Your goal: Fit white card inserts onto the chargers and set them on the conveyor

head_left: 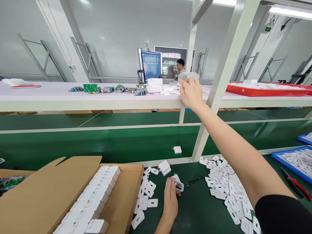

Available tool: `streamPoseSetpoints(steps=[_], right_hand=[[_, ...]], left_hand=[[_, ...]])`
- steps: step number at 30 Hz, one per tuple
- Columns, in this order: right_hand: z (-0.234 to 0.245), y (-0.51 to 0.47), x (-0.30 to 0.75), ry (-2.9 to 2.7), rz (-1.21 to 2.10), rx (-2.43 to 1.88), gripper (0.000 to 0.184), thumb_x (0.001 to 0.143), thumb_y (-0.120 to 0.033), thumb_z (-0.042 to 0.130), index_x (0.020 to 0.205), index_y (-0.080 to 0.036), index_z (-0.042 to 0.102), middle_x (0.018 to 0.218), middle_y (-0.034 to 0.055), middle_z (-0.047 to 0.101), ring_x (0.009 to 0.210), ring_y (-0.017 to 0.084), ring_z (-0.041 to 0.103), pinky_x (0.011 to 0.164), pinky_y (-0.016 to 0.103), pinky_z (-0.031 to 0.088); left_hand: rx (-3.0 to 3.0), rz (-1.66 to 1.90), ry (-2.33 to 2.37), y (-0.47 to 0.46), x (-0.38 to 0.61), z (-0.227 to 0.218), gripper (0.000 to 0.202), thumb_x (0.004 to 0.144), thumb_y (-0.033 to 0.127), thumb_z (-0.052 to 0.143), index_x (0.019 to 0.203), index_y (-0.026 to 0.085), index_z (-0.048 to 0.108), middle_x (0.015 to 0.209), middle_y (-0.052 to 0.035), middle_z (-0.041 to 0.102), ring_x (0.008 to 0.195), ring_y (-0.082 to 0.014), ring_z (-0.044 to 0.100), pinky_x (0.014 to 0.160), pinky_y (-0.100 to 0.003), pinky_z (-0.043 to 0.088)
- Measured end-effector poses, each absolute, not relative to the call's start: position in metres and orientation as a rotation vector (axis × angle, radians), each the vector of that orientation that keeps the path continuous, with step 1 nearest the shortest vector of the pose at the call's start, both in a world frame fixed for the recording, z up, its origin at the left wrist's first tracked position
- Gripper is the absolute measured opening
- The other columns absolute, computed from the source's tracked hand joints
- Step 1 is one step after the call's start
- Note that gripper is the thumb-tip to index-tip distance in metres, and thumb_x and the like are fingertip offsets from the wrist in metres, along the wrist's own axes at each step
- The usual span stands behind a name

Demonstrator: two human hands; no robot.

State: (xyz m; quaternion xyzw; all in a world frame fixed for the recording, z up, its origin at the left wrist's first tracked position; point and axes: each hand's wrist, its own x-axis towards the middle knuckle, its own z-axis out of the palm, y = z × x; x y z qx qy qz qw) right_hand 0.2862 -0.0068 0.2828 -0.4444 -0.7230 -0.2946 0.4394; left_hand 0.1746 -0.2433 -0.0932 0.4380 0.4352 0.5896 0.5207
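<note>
My left hand [170,200], low in the middle, is closed around a white charger housing [179,186]. The housing's open end shows a bit of circuit board inside. My right hand [192,92] reaches up to the shelf, fingers bent at a translucent plastic container [188,75]; its fingertips are partly hidden, so what they grip cannot be made out. Loose white flat cover plates [146,188] lie left of my left hand, with a white charger [164,167] behind them. A larger pile of cover plates [229,188] spreads beneath my right arm. Dark tweezers [195,181] rest between.
A cardboard box [131,182] with rows of white chargers stands at left. Circuit boards [90,88] line the shelf [48,94]. A slanted post [226,58] rises beside my right arm. Red trays [265,91], a blue tray [294,162] and pliers [297,185] are at right.
</note>
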Motion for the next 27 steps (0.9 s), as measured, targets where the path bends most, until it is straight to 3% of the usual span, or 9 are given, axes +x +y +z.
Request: streamPoseSetpoints(steps=[2, 5, 9, 11, 14, 18, 20, 23, 27], right_hand=[[0.287, -0.004, 0.289, -1.771, -0.7, -1.092, 0.043, 0.112, -0.03, 0.034, 0.14, -0.016, 0.063, 0.119, 0.0155, 0.062, 0.117, 0.034, 0.058, 0.103, 0.061, 0.05], [0.257, -0.052, 0.302, -1.711, -0.635, -0.918, 0.041, 0.109, -0.021, 0.034, 0.135, -0.023, 0.065, 0.124, 0.0123, 0.064, 0.12, 0.031, 0.059, 0.104, 0.056, 0.051], [0.163, -0.136, 0.336, -1.767, -0.446, -0.846, 0.036, 0.102, -0.012, 0.039, 0.113, -0.024, 0.072, 0.1, 0.0084, 0.069, 0.096, 0.026, 0.066, 0.087, 0.044, 0.055], [0.108, -0.159, 0.356, -1.992, -0.299, -1.113, 0.031, 0.099, -0.012, 0.046, 0.11, -0.023, 0.073, 0.095, 0.0068, 0.071, 0.092, 0.025, 0.067, 0.084, 0.041, 0.056], [0.032, -0.174, 0.382, -2.183, -0.089, -1.803, 0.033, 0.098, -0.011, 0.05, 0.119, -0.019, 0.074, 0.121, 0.0123, 0.073, 0.116, 0.028, 0.066, 0.103, 0.041, 0.053], [-0.036, -0.186, 0.4, -2.051, 0.014, -2.183, 0.037, 0.095, -0.012, 0.057, 0.129, -0.008, 0.072, 0.132, 0.0264, 0.069, 0.124, 0.04, 0.064, 0.103, 0.052, 0.052], [-0.054, -0.192, 0.402, -1.993, 0.026, -2.254, 0.038, 0.098, -0.016, 0.056, 0.133, -0.007, 0.07, 0.139, 0.0308, 0.064, 0.128, 0.043, 0.062, 0.105, 0.055, 0.05], [-0.062, -0.187, 0.405, -1.981, 0.049, -2.227, 0.037, 0.103, -0.02, 0.05, 0.132, -0.01, 0.071, 0.144, 0.0266, 0.063, 0.129, 0.038, 0.062, 0.109, 0.048, 0.049], [-0.046, -0.136, 0.428, -1.922, 0.014, -2.152, 0.048, 0.1, -0.009, 0.039, 0.141, -0.006, 0.065, 0.144, 0.0263, 0.062, 0.128, 0.036, 0.06, 0.107, 0.047, 0.049]], left_hand=[[1.05, 1.413, 1.051, -0.242, 0.173, -0.094, 0.063, 0.098, 0.081, 0.045, 0.093, 0.022, 0.066, 0.085, -0.0052, 0.061, 0.073, -0.0196, 0.058, 0.064, -0.032, 0.053], [1.04, 1.443, 1.062, -0.24, 0.171, -0.093, 0.064, 0.097, 0.082, 0.045, 0.096, 0.022, 0.066, 0.086, -0.0062, 0.064, 0.074, -0.0201, 0.059, 0.066, -0.032, 0.054], [1.005, 1.514, 1.078, -0.238, 0.167, -0.089, 0.064, 0.097, 0.083, 0.046, 0.099, 0.022, 0.066, 0.089, -0.0066, 0.066, 0.077, -0.0208, 0.063, 0.068, -0.033, 0.057], [0.995, 1.546, 1.106, -0.237, 0.163, -0.088, 0.063, 0.097, 0.082, 0.046, 0.097, 0.021, 0.065, 0.088, -0.0059, 0.065, 0.075, -0.0197, 0.063, 0.067, -0.031, 0.056], [0.966, 1.586, 1.16, -0.235, 0.157, -0.092, 0.061, 0.098, 0.079, 0.046, 0.097, 0.021, 0.062, 0.083, -0.0037, 0.062, 0.069, -0.0179, 0.061, 0.065, -0.03, 0.053], [0.921, 1.582, 1.221, -0.232, 0.15, -0.103, 0.059, 0.098, 0.078, 0.045, 0.101, 0.021, 0.06, 0.088, -0.0033, 0.063, 0.075, -0.0191, 0.064, 0.071, -0.031, 0.053], [0.904, 1.574, 1.239, -0.231, 0.148, -0.108, 0.059, 0.097, 0.078, 0.046, 0.102, 0.021, 0.06, 0.09, -0.0038, 0.064, 0.08, -0.0205, 0.066, 0.073, -0.031, 0.052], [0.886, 1.55, 1.233, -0.23, 0.146, -0.113, 0.061, 0.095, 0.08, 0.045, 0.104, 0.021, 0.06, 0.088, -0.0036, 0.067, 0.079, -0.0219, 0.067, 0.075, -0.033, 0.052], [0.875, 1.514, 1.209, -0.23, 0.146, -0.115, 0.06, 0.097, 0.079, 0.046, 0.104, 0.021, 0.061, 0.083, -0.0025, 0.067, 0.075, -0.021, 0.066, 0.074, -0.032, 0.051]])
